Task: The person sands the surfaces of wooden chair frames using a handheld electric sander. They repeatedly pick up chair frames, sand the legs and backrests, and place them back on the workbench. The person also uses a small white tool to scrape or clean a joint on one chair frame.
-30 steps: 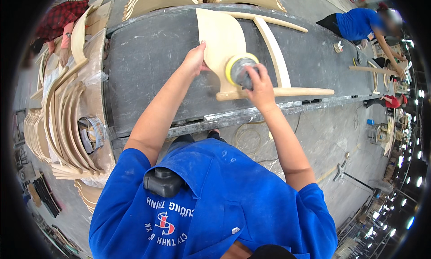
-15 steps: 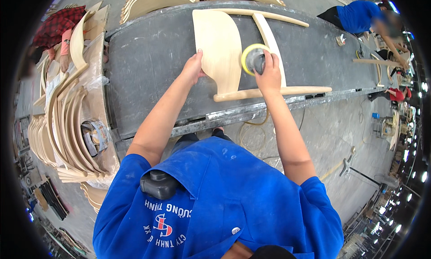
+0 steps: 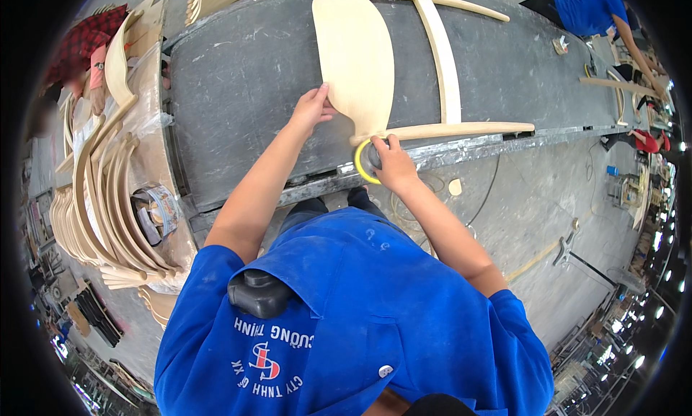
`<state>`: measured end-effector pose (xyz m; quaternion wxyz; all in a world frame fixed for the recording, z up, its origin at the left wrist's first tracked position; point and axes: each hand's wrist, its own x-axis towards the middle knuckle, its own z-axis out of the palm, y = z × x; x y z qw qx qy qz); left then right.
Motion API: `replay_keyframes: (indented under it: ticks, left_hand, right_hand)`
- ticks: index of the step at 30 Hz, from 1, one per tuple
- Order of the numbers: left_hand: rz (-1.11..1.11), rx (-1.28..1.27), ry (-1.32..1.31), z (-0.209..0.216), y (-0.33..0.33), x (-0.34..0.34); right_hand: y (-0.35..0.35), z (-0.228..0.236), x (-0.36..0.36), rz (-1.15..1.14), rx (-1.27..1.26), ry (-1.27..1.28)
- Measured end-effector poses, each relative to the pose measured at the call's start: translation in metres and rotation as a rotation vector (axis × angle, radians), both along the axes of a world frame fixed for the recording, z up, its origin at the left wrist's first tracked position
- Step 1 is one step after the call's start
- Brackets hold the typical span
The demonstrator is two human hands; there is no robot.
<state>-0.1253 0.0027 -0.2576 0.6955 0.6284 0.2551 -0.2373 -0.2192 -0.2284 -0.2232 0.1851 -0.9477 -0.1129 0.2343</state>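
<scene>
A pale wooden chair frame point(image 3: 360, 63) lies on the dark bench, with a broad curved panel at its left, two long side rails and a crosspiece point(image 3: 441, 63). My left hand point(image 3: 311, 112) pinches the panel's left edge, thumb uppermost. In my right hand point(image 3: 396, 165) is a round sander point(image 3: 369, 161) with a dark body and yellow rim. It is tilted at the near left corner of the frame, just by the bench's front edge. Whether its pad touches the wood I cannot tell.
A dark, scuffed workbench point(image 3: 238, 91) runs across. Curved wooden parts point(image 3: 108, 207) are stacked at the left, beside a round tub point(image 3: 153, 214). A co-worker in a checked shirt point(image 3: 83, 45) stands there; another in blue point(image 3: 587, 11) bends over at far right. A hose point(image 3: 484, 203) hangs below.
My right hand has brought the sander from beside the crosspiece toward me and left, to the frame's near corner. My left hand still grips the panel, and the frame sits slightly farther away.
</scene>
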Motion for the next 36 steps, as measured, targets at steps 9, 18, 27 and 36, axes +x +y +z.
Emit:
replay_keyframes:
  ticks: [9, 18, 27, 36]
  left_hand:
    - [0.098, 0.078, -0.022, -0.023, 0.09, -0.098]
    - [0.124, 0.315, 0.081, -0.032, 0.129, -0.175]
    - [0.099, 0.161, 0.094, -0.038, 0.132, -0.193]
    - [-0.017, 0.254, 0.12, -0.061, 0.157, -0.212]
  right_hand:
    - [-0.013, 0.018, 0.003, -0.056, 0.019, 0.069]
    - [0.018, 0.02, 0.099, -0.055, 0.315, -0.482]
    - [0.033, 0.029, 0.163, -0.034, 0.368, -0.424]
    - [0.045, 0.073, 0.054, 0.297, 0.098, -0.199]
